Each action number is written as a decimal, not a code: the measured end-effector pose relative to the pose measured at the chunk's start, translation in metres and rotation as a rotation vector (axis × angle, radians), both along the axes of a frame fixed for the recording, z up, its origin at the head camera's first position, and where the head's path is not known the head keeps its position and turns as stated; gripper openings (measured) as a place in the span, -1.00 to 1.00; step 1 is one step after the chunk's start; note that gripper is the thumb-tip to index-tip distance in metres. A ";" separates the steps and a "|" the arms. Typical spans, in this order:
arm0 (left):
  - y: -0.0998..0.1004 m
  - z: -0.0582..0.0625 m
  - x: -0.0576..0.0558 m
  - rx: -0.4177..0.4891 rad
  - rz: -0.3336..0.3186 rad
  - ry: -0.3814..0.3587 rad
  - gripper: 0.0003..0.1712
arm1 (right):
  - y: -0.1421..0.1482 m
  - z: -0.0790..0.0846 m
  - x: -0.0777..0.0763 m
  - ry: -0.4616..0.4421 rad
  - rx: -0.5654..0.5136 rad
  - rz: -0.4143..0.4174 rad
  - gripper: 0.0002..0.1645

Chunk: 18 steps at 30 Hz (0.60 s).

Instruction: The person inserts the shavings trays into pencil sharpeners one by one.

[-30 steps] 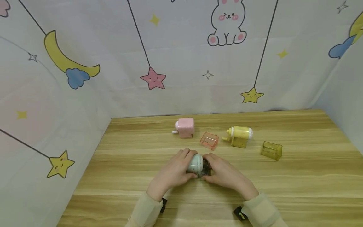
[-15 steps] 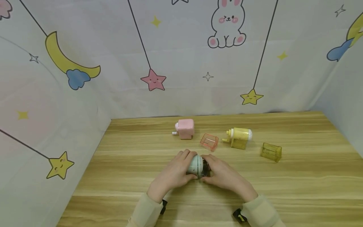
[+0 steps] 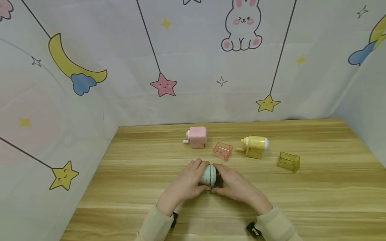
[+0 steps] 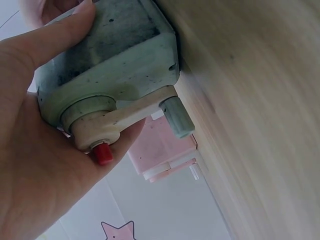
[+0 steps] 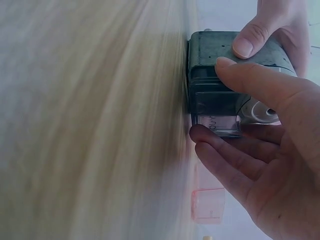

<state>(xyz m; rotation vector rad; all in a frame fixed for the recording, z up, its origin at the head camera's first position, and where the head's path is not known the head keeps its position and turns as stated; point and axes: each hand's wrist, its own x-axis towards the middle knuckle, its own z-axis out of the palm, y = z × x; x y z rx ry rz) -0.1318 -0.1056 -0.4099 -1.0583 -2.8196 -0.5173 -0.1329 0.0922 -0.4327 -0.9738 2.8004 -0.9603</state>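
A pale green crank pencil sharpener (image 3: 206, 176) is held low at the table between my hands. My left hand (image 3: 187, 179) grips its body, thumb on the near side. Beside that palm, the left wrist view has the crank (image 4: 132, 112) and a red tip (image 4: 103, 153). My right hand (image 3: 236, 184) holds the other end. In the right wrist view its thumb lies on the body while its fingertips touch a dark see-through shavings drawer (image 5: 217, 107), which sits at the body's end. How deep the drawer goes is hard to tell.
Behind my hands stand a pink sharpener (image 3: 198, 135) and a yellow sharpener (image 3: 256, 143). A clear red drawer (image 3: 222, 150) lies between them, and a clear yellow drawer (image 3: 288, 161) lies at right. A printed cloth (image 3: 193, 110) borders the wooden table (image 3: 135, 160).
My right hand has shifted slightly left toward the sharpener's body, and the dark part showing between the hands has narrowed. My left hand stays in place.
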 end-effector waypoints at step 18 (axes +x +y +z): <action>0.002 0.002 0.002 -0.006 0.027 -0.011 -0.18 | -0.004 -0.001 -0.001 -0.016 -0.005 -0.011 -0.08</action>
